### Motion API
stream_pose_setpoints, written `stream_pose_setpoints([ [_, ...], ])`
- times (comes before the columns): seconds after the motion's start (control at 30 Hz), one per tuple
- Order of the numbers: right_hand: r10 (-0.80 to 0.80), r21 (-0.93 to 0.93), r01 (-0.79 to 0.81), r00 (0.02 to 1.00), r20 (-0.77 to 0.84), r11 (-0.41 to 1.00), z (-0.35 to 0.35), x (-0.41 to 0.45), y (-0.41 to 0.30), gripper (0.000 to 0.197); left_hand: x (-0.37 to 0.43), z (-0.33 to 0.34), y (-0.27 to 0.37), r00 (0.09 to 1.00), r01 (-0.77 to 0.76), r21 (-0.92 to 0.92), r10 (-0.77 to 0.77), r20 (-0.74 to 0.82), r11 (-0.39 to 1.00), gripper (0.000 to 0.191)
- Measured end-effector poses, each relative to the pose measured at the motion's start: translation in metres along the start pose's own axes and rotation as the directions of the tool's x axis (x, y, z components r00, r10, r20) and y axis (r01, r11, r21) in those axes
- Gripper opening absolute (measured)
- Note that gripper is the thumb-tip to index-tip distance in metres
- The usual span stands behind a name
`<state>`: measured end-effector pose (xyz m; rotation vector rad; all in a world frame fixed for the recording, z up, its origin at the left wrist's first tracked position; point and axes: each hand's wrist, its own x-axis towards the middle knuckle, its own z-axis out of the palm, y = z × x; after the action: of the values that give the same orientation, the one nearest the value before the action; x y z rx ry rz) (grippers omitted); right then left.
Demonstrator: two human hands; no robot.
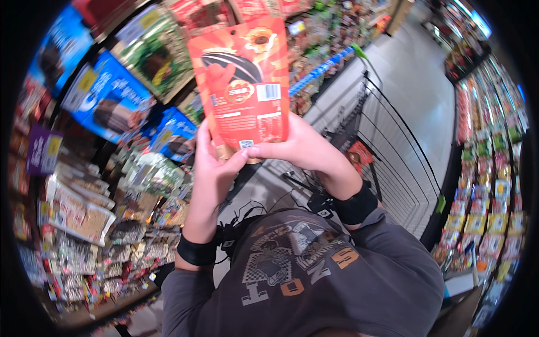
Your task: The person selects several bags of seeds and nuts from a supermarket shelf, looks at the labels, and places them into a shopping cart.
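Note:
A red and orange pouch of sunflower seeds (248, 97) is held upright between both hands, its printed side with a barcode facing me. My left hand (214, 156) grips the pouch's lower left edge and bottom corner. My right hand (286, 145) holds the lower right edge, with its thumb across the bottom near the other thumb. The fingers of both hands are partly hidden behind the pouch. Each forearm wears a black band.
Shelves of packed snacks fill the left side, with blue seed bags (113, 101) nearest. A wire shopping cart (400, 168) stands to the right, a red package (360, 156) inside it. More packed shelves (484, 202) line the far right, across a pale floor (404, 63).

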<state>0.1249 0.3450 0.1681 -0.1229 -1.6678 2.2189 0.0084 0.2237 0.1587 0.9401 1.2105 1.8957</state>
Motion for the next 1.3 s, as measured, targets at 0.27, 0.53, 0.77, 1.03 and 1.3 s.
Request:
stream_pose_setpoints([
  [0.27, -0.061, -0.025, 0.056, 0.956, -0.288, 0.998, -0.147, -0.094, -0.004, 0.055, 0.039, 0.108, -0.064, 0.927, 0.135, 0.324, -0.235, 0.292, 0.936, 0.075],
  [0.53, 0.461, 0.431, -0.166, 0.297, -0.836, 0.887, -0.373, -0.288, 0.128, 0.028, 0.055, 0.194, -0.059, 0.485, -0.473, 0.209, 0.055, 0.873, 0.856, 0.036],
  [0.77, 0.764, 0.766, -0.063, 0.162, -0.624, 0.640, -0.435, -0.443, 0.295, 0.032, 0.022, 0.249, -0.074, 0.371, -0.534, -0.140, 0.380, 0.848, 0.834, 0.019],
  [1.03, 0.866, 0.866, -0.046, 0.076, -0.494, 0.498, -0.446, -0.449, 0.345, 0.041, 0.031, 0.261, -0.091, 0.430, -0.509, -0.058, 0.312, 0.847, 0.859, 0.021],
  [1.3, 0.722, 0.714, 0.117, -0.046, -0.691, 0.691, -0.476, -0.408, 0.312, 0.054, 0.041, 0.252, -0.094, 0.195, -0.657, -0.075, 0.264, 0.945, 0.751, 0.028],
])
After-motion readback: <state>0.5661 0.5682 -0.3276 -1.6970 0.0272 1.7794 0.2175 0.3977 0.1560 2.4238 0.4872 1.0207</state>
